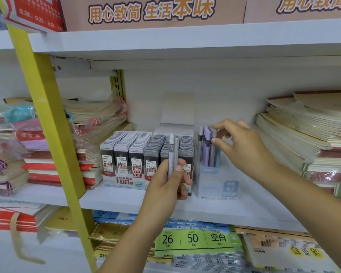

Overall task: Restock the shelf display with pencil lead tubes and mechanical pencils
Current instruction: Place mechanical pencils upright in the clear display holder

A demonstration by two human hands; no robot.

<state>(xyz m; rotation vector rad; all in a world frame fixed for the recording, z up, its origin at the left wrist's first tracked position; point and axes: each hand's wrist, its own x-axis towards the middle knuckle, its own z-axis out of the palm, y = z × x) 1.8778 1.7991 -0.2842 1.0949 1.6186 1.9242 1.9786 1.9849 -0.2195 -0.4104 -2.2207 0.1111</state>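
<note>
A display box of pencil lead tubes (126,152) stands on the white shelf (114,200), its rows of grey and black tubes packed tight. Right of it is a clear pencil box (215,180) holding several upright mechanical pencils (206,148), purple, grey and blue. My left hand (169,182) grips two grey mechanical pencils (172,152) upright in front of the lead tubes. My right hand (236,142) reaches over the clear box, thumb and forefinger pinching the top of one pencil there.
Stacks of notebooks (307,138) fill the shelf to the right, and wrapped notebooks (95,119) lie to the left. A yellow upright (47,123) crosses the left side. Paper packs (193,241) sit on the shelf below.
</note>
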